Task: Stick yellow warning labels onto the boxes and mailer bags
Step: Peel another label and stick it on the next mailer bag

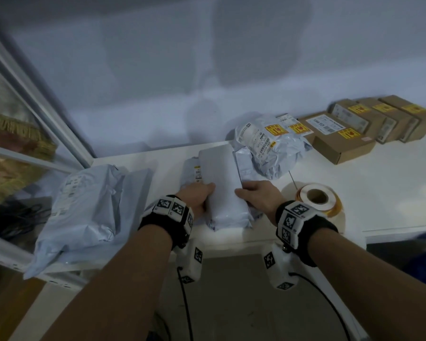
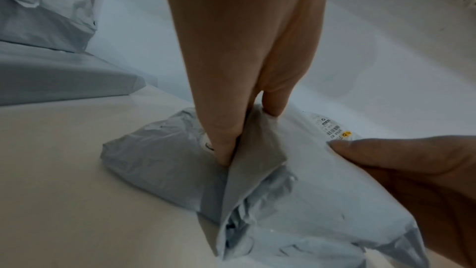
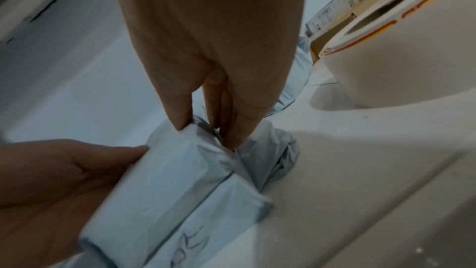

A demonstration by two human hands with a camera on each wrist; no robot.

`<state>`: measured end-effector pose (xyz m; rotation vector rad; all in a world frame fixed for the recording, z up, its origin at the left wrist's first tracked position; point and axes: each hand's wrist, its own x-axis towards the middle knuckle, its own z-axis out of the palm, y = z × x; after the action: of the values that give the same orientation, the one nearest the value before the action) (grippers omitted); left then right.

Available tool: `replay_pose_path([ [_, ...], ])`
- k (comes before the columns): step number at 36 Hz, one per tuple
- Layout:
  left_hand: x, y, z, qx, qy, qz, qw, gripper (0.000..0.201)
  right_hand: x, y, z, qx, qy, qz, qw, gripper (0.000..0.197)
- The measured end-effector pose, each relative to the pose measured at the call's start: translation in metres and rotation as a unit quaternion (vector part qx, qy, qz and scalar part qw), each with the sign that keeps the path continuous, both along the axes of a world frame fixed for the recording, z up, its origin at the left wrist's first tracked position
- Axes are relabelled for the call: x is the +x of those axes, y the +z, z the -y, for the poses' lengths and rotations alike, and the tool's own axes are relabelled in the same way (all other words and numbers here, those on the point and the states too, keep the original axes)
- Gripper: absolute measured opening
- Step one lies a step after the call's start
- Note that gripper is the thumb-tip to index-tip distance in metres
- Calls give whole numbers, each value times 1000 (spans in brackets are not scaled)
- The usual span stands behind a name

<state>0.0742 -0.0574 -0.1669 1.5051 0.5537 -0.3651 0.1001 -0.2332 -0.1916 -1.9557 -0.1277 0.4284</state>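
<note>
At table [image 1: 354, 193] centre, a grey mailer bag [image 1: 223, 183] is gripped by left hand [image 1: 197, 195] and right hand [image 1: 258, 195], thumbs on top, fingers curled beneath. Its contents cannot be told. At three o'clock, just beside it, a label roll [image 1: 317, 198] is stood.

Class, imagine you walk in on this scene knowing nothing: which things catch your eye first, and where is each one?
First, the two hands at the centre: the left hand and right hand grip a pale grey mailer bag from either side above the white table. Next, the yellow warning labels already stuck on a crumpled bag and a row of cardboard boxes at the far right. The label roll stands just right of the right hand.
</note>
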Motion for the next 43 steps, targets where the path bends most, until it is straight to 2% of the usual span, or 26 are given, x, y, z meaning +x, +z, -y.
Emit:
replay_pose_path([
  [6,8,-5,-4,9,4,-5,1000,44,-1,1,0,-3,-9,2,1000,64],
  [8,8,-1,-4,35,14,3,999,43,-3,3,0,-5,-9,3,1000,61],
  [10,10,1,-4,75,16,17,997,38,-4,5,-1,-6,-8,4,1000,61],
  [14,9,8,-5,66,30,24,997,15,-3,7,-1,3,-12,1,1000,68],
  [17,8,15,-10,100,38,32,994,24,-4,10,-1,2,-10,4,1000,70],
  [19,4,25,-13,144,19,43,988,20,-7,14,-2,-4,-14,8,1000,61],
  [20,2,26,-16,179,2,39,983,14,-8,16,-1,-5,-20,13,1000,55],
  [21,1,32,-15,204,-7,26,979,20,-8,16,0,-4,-23,15,1000,50],
  [22,-2,34,-16,273,-49,42,960,30,-8,17,1,0,-25,17,1000,46],
  [23,-7,38,-16,306,-71,63,947,36,-9,18,2,4,-25,20,999,44],
  [24,-6,38,-19,358,-112,81,924,37,-9,20,3,7,-27,21,999,41],
  [25,-5,40,-18,375,-117,92,915,36,-10,23,5,15,-36,20,999,42],
  [26,-2,38,-17,400,-129,97,902,33,-11,25,6,24,-53,15,998,47],
  [28,1,46,-10,409,-139,124,893,21,-14,31,14,38,-79,12,996,61],
  [29,2,48,-8,397,-118,133,901,18,-14,32,17,37,-84,11,996,66],
  [32,5,52,0,467,-149,126,863,27,-15,34,31,42,-97,-3,994,77],
  [34,7,57,9,444,-121,152,874,31,-20,41,41,50,-110,-5,993,58],
  [36,10,62,24,345,-63,161,923,37,-21,45,53,48,-117,-1,992,33],
  [37,12,63,32,270,-20,166,948,40,-22,46,57,48,-118,4,992,31],
  [39,13,65,49,131,30,173,976,42,-22,47,69,48,-125,11,991,30],
  [41,15,62,67,65,15,176,982,36,-23,50,80,47,-135,16,990,28],
  [43,14,57,89,50,-27,170,984,21,-25,50,94,47,-150,24,987,30],
])
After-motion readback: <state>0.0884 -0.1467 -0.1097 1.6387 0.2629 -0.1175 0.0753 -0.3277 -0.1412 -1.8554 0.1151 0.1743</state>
